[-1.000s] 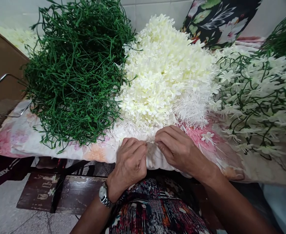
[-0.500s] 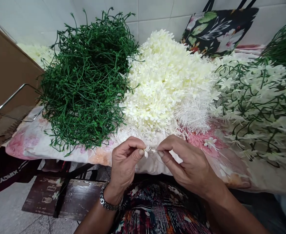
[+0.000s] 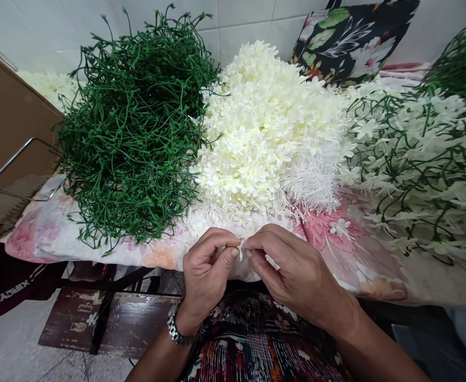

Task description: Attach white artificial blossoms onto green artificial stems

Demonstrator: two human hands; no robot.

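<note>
My left hand, a metal watch on its wrist, pinches a small white artificial flower between thumb and forefinger. My right hand pinches the same flower from the right, so the fingertips of both hands meet over the near edge of the floral cloth. Just beyond the hands lies a big heap of cream artificial flowers, with white spiky stamen pieces along its near side. A tangled mound of green plastic stems rises to the left.
Assembled stems carrying white flowers pile up at the right. A dark floral bag leans on the tiled wall behind. A cardboard box and a metal handle stand at the left. A dark wooden board lies on the floor below.
Both hands lifted slightly off the cloth and drew together; the fingertips, a little apart half a second ago, now close on the small flower. The view shifted a bit.
</note>
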